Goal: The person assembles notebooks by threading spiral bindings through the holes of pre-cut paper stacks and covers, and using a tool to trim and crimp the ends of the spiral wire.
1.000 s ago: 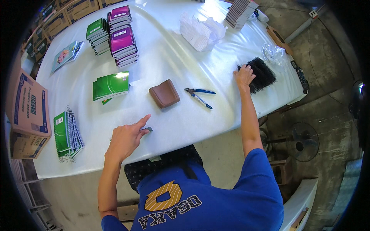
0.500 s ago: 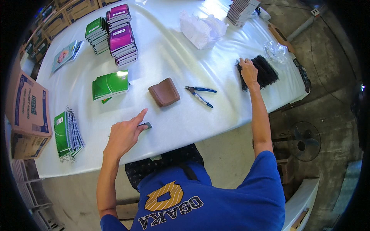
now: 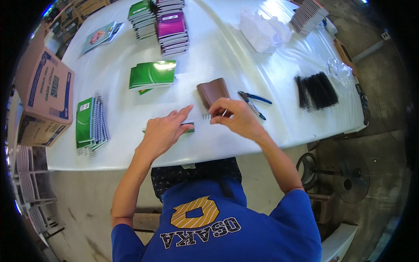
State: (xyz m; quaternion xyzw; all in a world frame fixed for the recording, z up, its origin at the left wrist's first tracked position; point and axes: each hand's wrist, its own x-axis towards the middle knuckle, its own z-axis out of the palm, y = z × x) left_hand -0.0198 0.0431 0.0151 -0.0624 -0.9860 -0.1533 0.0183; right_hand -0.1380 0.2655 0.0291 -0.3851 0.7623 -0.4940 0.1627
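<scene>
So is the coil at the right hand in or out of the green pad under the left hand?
Out: bare table shows between the coil's near end and the pad.

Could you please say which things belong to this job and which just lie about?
Seemingly in the job: wire coil in right hand; green item at left hand; black coil pile; pliers.

Probably lying about: crumpled white paper; clear plastic.

A cardboard box (image 3: 51, 94) (brown, marked in blue) sits at left. A dark fan (image 3: 348, 184) stands at right.
</scene>
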